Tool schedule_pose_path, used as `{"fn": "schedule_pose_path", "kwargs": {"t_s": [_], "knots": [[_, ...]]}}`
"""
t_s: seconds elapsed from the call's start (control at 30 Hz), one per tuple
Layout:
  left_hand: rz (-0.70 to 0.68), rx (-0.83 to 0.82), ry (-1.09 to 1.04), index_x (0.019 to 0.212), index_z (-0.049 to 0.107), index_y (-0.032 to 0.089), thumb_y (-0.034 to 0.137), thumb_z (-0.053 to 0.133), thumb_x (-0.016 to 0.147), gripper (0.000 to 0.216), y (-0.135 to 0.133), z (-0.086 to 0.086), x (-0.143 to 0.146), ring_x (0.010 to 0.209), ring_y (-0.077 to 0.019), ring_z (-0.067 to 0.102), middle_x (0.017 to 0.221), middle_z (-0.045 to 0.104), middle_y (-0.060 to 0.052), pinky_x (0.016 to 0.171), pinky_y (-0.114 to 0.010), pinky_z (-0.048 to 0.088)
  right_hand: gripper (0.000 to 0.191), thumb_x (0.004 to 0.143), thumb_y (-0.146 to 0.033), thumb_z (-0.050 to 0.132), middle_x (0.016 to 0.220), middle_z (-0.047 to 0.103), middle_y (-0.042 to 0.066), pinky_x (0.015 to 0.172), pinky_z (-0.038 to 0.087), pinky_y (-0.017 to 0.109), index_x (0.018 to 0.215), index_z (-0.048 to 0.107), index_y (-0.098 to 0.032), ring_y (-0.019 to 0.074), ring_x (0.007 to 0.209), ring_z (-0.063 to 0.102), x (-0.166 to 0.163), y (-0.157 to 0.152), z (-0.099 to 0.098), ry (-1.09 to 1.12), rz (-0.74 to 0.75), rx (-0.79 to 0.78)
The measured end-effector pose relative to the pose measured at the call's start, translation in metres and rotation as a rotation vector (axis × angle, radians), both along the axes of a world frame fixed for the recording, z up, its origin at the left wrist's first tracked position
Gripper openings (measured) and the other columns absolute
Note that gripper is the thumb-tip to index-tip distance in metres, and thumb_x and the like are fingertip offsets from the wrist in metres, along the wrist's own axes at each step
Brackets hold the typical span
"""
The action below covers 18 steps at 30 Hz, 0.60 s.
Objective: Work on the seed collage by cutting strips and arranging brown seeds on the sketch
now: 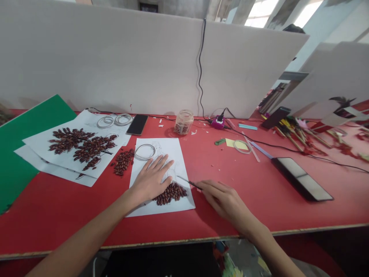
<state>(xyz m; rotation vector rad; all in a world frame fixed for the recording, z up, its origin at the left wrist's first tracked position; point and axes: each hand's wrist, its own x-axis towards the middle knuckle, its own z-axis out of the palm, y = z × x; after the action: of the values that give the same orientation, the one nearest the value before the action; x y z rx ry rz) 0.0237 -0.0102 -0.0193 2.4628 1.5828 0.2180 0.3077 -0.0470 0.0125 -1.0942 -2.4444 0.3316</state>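
Observation:
My left hand (151, 180) lies flat with fingers spread on a white sheet of paper (170, 145) that bears a faint line drawing. Below its thumb, dark brown seeds (171, 194) cover the lower part of the drawing. My right hand (223, 197) is closed around a slim dark tool with a thin pointed end (190, 182); I cannot tell its exact kind. Its tip is over the sheet, just above the seeds. A ring-shaped tape roll (145, 152) rests on the sheet's upper left, and a loose heap of seeds (123, 162) is beside the sheet.
Papers with seed-covered drawings (60, 161) overlap a green board (17, 161) on the left. Behind are a phone (137, 125), a glass jar (183, 122) and a purple plug adapter (218, 122) with black cables. A tablet-like device (302, 179) lies right on the red table (219, 161).

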Motion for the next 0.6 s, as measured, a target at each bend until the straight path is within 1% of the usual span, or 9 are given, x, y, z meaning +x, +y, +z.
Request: {"fn": "schedule_pose_path", "kwargs": {"t_s": [0.07, 0.1, 0.2, 0.27, 0.33, 0.47, 0.6], "knots": [[0.002, 0.006, -0.007, 0.159, 0.029, 0.03, 0.044, 0.035, 0.104, 0.057, 0.0, -0.001, 0.0, 0.156, -0.0249, 0.015, 0.169, 0.017, 0.0, 0.127, -0.051, 0.014, 0.035, 0.105, -0.023, 0.04, 0.112, 0.074, 0.009, 0.076, 0.056, 0.029, 0.13, 0.064, -0.023, 0.0176, 0.09, 0.07, -0.003, 0.0, 0.008, 0.105, -0.093, -0.179], [0.004, 0.007, -0.01, 0.159, 0.03, 0.03, 0.044, 0.036, 0.104, 0.057, 0.001, -0.002, 0.0, 0.156, -0.0253, 0.016, 0.169, 0.017, 0.0, 0.127, -0.051, 0.014, 0.034, 0.105, -0.025, 0.04, 0.108, 0.074, 0.008, 0.074, 0.055, 0.028, 0.128, 0.065, -0.022, 0.0171, 0.087, 0.069, -0.005, 0.0, 0.011, 0.132, -0.116, -0.25], [0.008, 0.006, -0.014, 0.158, 0.03, 0.031, 0.043, 0.036, 0.103, 0.057, 0.001, -0.003, 0.0, 0.156, -0.026, 0.017, 0.169, 0.018, 0.001, 0.126, -0.051, 0.016, 0.033, 0.105, -0.03, 0.042, 0.105, 0.074, 0.008, 0.075, 0.054, 0.029, 0.124, 0.068, -0.023, 0.0175, 0.085, 0.068, -0.01, 0.001, 0.017, 0.163, -0.117, -0.373], [0.006, 0.009, -0.015, 0.159, 0.03, 0.03, 0.043, 0.036, 0.103, 0.057, 0.002, -0.003, 0.0, 0.156, -0.0261, 0.017, 0.169, 0.018, 0.0, 0.126, -0.051, 0.016, 0.033, 0.104, -0.031, 0.044, 0.107, 0.073, 0.009, 0.077, 0.054, 0.03, 0.124, 0.068, -0.023, 0.0183, 0.088, 0.068, -0.013, 0.002, 0.016, 0.174, -0.102, -0.41], [0.0, 0.011, -0.014, 0.159, 0.03, 0.03, 0.043, 0.035, 0.104, 0.056, 0.001, -0.003, -0.001, 0.156, -0.0256, 0.017, 0.169, 0.018, 0.0, 0.126, -0.051, 0.015, 0.033, 0.104, -0.033, 0.044, 0.107, 0.073, 0.01, 0.077, 0.054, 0.031, 0.124, 0.069, -0.022, 0.0186, 0.086, 0.068, -0.015, 0.002, 0.013, 0.187, -0.109, -0.418], [-0.005, 0.005, -0.005, 0.159, 0.03, 0.03, 0.042, 0.034, 0.104, 0.056, 0.001, -0.002, -0.001, 0.156, -0.0243, 0.015, 0.169, 0.017, 0.0, 0.126, -0.051, 0.016, 0.035, 0.104, -0.034, 0.044, 0.095, 0.072, 0.009, 0.068, 0.051, 0.03, 0.122, 0.071, -0.021, 0.0174, 0.075, 0.065, -0.013, 0.003, 0.009, 0.166, -0.133, -0.399], [0.002, 0.005, 0.006, 0.159, 0.03, 0.03, 0.042, 0.033, 0.105, 0.056, 0.0, -0.002, 0.0, 0.156, -0.0237, 0.014, 0.169, 0.016, 0.0, 0.126, -0.051, 0.016, 0.034, 0.104, -0.031, 0.044, 0.089, 0.07, 0.006, 0.066, 0.047, 0.029, 0.121, 0.072, -0.024, 0.0153, 0.07, 0.061, -0.01, 0.004, 0.01, 0.106, -0.097, -0.413]]}}
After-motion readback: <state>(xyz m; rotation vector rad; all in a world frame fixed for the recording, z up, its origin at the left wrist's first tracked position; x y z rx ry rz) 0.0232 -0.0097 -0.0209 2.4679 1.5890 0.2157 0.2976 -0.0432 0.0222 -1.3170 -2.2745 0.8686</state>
